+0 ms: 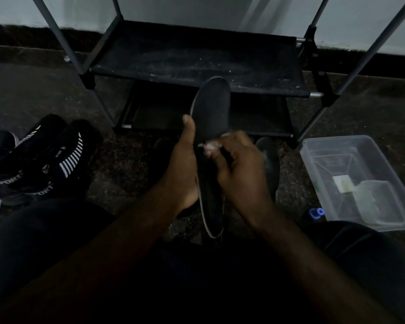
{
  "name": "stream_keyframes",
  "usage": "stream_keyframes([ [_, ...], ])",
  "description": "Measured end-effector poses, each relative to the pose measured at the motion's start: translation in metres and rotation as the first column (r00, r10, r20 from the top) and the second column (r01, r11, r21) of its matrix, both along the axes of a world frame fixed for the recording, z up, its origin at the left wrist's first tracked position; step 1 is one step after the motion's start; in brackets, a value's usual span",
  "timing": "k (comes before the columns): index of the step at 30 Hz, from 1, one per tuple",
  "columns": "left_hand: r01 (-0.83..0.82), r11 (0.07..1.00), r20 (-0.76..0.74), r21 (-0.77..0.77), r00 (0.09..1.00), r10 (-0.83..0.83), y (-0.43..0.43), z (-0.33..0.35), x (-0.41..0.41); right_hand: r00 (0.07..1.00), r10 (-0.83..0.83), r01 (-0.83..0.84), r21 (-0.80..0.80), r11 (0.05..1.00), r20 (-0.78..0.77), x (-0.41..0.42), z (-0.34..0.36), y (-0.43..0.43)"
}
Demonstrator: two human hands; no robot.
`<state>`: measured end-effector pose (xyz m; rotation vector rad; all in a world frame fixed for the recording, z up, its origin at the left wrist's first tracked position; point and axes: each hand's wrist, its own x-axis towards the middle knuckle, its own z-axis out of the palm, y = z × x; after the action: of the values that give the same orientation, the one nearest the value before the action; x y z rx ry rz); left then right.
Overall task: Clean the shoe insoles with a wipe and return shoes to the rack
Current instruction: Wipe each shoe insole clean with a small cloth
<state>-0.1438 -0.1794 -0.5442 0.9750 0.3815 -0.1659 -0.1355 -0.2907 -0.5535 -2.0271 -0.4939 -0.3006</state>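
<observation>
Mid-clean: left hand (182,169) grips the insole (212,106), right hand (241,174) pinches the wipe (209,147) against it; shoes (56,155) lie on the floor (126,160), not yet back on the rack (197,59).

Left of the shoe rack (197,57), my two black striped shoes (56,155) carry white capitals low along their sides. On the shoe farther from the rack I read "PORT", with the first letter out of sight. The shoe nearer the rack shows "PORT" too. Small white letters higher on that shoe are too tiny to read. Right of the rack, the pale label (343,185) inside the clear plastic box (313,148) is illegible.
</observation>
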Motion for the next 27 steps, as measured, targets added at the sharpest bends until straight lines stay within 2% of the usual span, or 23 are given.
stream_keyframes([
  [3, 0.062, 0.998, 0.02, 0.004, 0.998, -0.062, -0.008, -0.002, -0.004, 0.983, -0.178, 0.18, -0.045, 0.983, 0.04, 0.018, 0.002, -0.008],
  [5, 0.033, 0.999, 0.048, 0.009, 0.998, -0.033, -0.007, -0.002, -0.003, 0.976, -0.214, 0.216, -0.038, 0.976, 0.04, 0.022, 0.002, -0.012],
  [7, -0.002, 1.0, 0.051, -0.009, 0.999, 0.002, -0.002, 0.001, 0.0, 0.989, -0.151, 0.151, -0.004, 0.989, -0.003, 0.017, 0.002, -0.012],
  [11, -0.045, 0.999, 0.017, -0.027, 0.999, 0.045, 0.013, 0.005, 0.009, 0.983, 0.099, -0.102, -0.013, 0.995, -0.153, -0.013, -0.005, 0.0],
  [15, -0.089, 0.993, 0.097, -0.071, 0.991, 0.096, 0.029, 0.011, 0.013, 0.94, 0.245, -0.241, 0.045, 0.97, -0.238, -0.022, -0.004, 0.001],
  [18, -0.102, 0.985, 0.177, -0.138, 0.976, 0.126, 0.037, 0.016, 0.015, 0.922, 0.228, -0.214, 0.08, 0.974, -0.314, -0.012, -0.002, -0.003],
  [22, -0.134, 0.978, 0.203, -0.161, 0.965, 0.165, 0.038, 0.017, 0.014, 0.799, 0.324, -0.181, 0.31, 0.933, -0.507, -0.014, -0.002, -0.001],
  [24, -0.084, 0.993, 0.172, -0.076, 0.98, 0.097, 0.031, 0.015, 0.011, 0.843, 0.265, -0.125, 0.31, 0.942, -0.467, -0.013, -0.006, 0.001],
  [27, 0.045, 0.999, -0.01, -0.003, 0.999, -0.045, 0.009, 0.013, 0.002, 0.915, 0.148, -0.047, 0.265, 0.963, -0.375, -0.007, -0.01, 0.002],
])
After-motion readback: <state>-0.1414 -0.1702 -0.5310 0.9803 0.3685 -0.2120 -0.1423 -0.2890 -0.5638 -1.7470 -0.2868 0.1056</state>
